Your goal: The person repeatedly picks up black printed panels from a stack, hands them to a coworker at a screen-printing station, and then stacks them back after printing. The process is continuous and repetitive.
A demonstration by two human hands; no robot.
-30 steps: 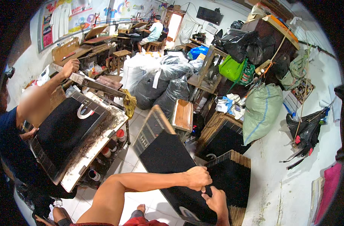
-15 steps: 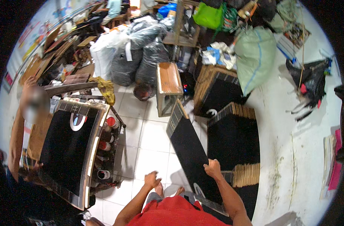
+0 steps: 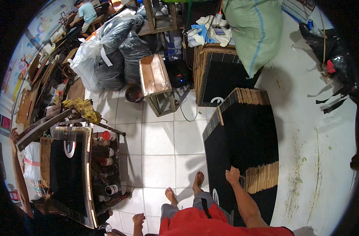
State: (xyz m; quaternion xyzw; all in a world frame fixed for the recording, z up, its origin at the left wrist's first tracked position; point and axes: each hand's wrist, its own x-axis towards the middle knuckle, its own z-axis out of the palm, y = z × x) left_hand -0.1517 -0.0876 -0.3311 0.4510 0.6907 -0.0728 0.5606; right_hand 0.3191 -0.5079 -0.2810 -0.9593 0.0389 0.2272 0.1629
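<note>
My right hand [image 3: 233, 174] is closed on the upper edge of a black panel [image 3: 217, 157] with thin pale line markings at its far end. The panel leans against a row of similar black panels [image 3: 250, 129] standing on edge, their brown edges showing. My left hand [image 3: 138, 219] hangs low over the tiles, fingers loosely bent and apart, holding nothing. To the left, another black panel [image 3: 67, 173] with a white oval print lies on a work stand. A co-worker's hand [image 3: 15, 137] grips a dark wooden frame bar [image 3: 43, 129] above that stand.
Paint containers [image 3: 104, 151] sit on shelves under the stand's right side. Ahead are a wooden box stand [image 3: 158, 80], stuffed plastic bags [image 3: 110, 63] and a pale green sack [image 3: 254, 31] atop more panels. A white wall [image 3: 305, 157] borders the right; a cable [image 3: 193, 118] lies on the floor.
The panel in my right hand has swung right against the row. My left hand has drawn back and down. The co-worker's frame bar is now tilted, and my view has shifted.
</note>
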